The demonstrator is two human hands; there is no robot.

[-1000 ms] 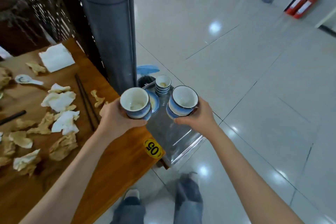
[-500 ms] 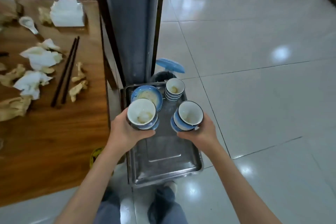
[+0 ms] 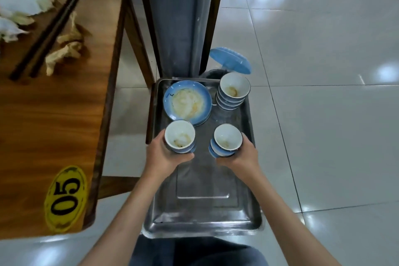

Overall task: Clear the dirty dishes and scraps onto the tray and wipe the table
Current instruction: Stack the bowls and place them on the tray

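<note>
Each hand holds a small stack of soiled bowls over the tray (image 3: pixel 203 220), left hand (image 3: pixel 164 155) gripping the left stack (image 3: pixel 180 137), right hand (image 3: pixel 239 156) the right stack (image 3: pixel 226 140); risk: tilted nested bowls slip or strike the plate (image 3: pixel 187 102) on set-down.
</note>
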